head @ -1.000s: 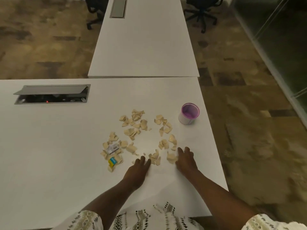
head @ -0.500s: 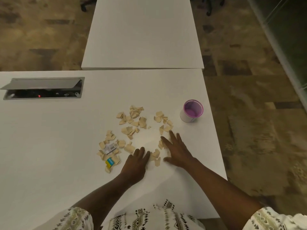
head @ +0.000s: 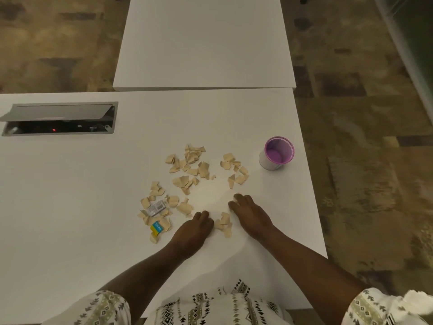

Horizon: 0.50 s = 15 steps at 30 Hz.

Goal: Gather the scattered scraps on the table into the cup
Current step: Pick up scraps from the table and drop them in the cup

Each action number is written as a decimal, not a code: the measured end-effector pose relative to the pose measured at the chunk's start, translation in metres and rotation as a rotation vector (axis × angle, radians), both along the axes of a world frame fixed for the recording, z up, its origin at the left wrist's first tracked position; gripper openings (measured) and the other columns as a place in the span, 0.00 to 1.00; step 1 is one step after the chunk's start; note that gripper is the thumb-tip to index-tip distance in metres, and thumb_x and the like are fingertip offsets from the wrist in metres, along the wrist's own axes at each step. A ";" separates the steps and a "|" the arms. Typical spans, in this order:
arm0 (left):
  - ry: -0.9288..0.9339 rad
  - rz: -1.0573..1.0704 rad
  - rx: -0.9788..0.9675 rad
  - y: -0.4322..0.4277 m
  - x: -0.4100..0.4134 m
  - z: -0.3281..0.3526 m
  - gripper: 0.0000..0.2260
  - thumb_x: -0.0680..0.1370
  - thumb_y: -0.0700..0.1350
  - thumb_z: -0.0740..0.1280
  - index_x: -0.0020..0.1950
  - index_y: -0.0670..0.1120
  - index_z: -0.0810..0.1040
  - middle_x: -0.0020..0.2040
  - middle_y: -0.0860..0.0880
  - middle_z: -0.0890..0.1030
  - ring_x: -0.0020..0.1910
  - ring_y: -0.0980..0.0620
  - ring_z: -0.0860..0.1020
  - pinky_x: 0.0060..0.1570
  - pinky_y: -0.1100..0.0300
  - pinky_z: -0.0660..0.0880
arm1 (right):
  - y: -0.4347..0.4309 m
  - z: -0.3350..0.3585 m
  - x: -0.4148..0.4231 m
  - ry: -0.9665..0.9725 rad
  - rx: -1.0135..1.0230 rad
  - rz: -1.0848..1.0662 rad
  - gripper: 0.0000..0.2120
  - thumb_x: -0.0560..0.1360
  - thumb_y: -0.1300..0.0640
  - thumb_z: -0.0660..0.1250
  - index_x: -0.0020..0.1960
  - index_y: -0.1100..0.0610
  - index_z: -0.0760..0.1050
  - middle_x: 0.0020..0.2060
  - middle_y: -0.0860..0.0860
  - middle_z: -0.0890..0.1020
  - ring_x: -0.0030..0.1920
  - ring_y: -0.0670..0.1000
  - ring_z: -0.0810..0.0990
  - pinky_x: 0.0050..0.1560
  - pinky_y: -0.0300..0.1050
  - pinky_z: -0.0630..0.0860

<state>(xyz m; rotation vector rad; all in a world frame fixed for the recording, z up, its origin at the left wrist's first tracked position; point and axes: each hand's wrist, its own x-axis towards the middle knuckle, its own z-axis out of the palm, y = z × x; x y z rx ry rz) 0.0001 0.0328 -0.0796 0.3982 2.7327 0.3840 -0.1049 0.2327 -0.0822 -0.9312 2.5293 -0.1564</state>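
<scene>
Both hands lie flat, holding nothing: my right hand [head: 251, 218] has drawn back toward my left hand [head: 193, 231], corralling scraps [head: 225, 224] between them; the cup [head: 276, 154] waits beyond my right.

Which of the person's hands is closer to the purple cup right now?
The right hand: it lies below and left of the purple cup. The left hand sits farther left, beside the scraps.
</scene>
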 end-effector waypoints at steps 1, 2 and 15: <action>0.002 0.007 0.001 0.000 -0.003 0.002 0.12 0.73 0.35 0.70 0.55 0.41 0.78 0.52 0.40 0.78 0.42 0.45 0.77 0.30 0.55 0.75 | 0.000 0.000 -0.002 0.028 -0.021 -0.009 0.16 0.79 0.64 0.57 0.65 0.55 0.71 0.67 0.55 0.70 0.61 0.57 0.71 0.46 0.51 0.78; -0.004 0.025 0.003 0.001 -0.006 0.003 0.10 0.73 0.35 0.70 0.53 0.42 0.78 0.50 0.42 0.77 0.41 0.45 0.77 0.29 0.55 0.74 | -0.001 0.000 -0.006 0.043 -0.056 -0.045 0.15 0.79 0.64 0.58 0.64 0.55 0.72 0.64 0.54 0.73 0.59 0.57 0.73 0.46 0.51 0.78; -0.016 0.478 0.244 0.007 -0.049 0.014 0.06 0.81 0.41 0.61 0.52 0.44 0.78 0.47 0.47 0.76 0.42 0.48 0.75 0.39 0.56 0.73 | 0.002 0.034 -0.047 -0.222 -0.615 -0.724 0.10 0.76 0.66 0.68 0.53 0.57 0.83 0.47 0.47 0.86 0.49 0.44 0.83 0.55 0.39 0.79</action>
